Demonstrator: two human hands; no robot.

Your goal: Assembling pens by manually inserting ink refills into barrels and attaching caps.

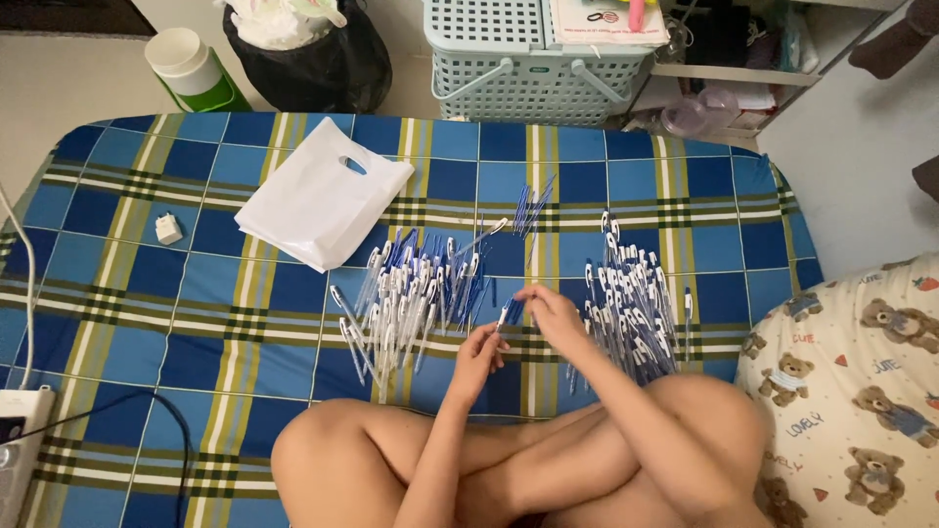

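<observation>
While the person sits cross-legged on a blue plaid bedsheet, both hands meet just past the knees. Left hand is closed, fingers curled under a blue-and-white pen; right hand pinches the same pen from the other end, so both grips are shut on it. Pen sits in the air between the two piles, above the sheet. Left of the hands: loose spread of white-and-blue pens. Right: tighter heap of pens, touching the right knee area. Farther out, a small bundle of blue refills, a white plastic bag, a small white plug. Beyond the bed edge: a pale basket, a black bin bag, a green-and-white flask. Bear-print pillow at right.

Risk, judging by layout: a knee shift could scatter the right heap; soft sheet lets pens roll and piles mix; small parts could drop unseen.
</observation>
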